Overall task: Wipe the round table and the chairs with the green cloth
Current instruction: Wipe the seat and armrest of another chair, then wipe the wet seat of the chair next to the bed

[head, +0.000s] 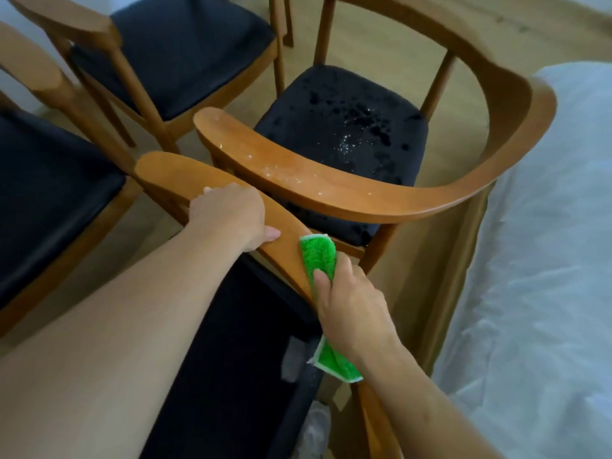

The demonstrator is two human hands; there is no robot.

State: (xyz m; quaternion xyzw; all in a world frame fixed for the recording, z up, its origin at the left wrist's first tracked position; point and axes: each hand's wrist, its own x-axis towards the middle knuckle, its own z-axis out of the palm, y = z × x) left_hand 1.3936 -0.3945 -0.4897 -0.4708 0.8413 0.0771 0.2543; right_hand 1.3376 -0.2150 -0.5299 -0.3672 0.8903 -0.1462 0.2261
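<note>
Chairs crowded together, so we brace near armrest (212, 190) with left hand (231, 215), fingers curled over its edge to stop it shifting. Right hand (351, 304) grips green cloth (318, 255), pressed on same armrest just beside left hand. Next chair (344, 137) speckled wet, we judge unwiped. Round table out of view.

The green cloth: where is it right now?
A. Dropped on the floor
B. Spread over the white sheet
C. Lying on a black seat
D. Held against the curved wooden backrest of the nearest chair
D: the right hand holds the green cloth against the nearest chair's curved wooden backrest, which the left hand grips farther along.
</note>
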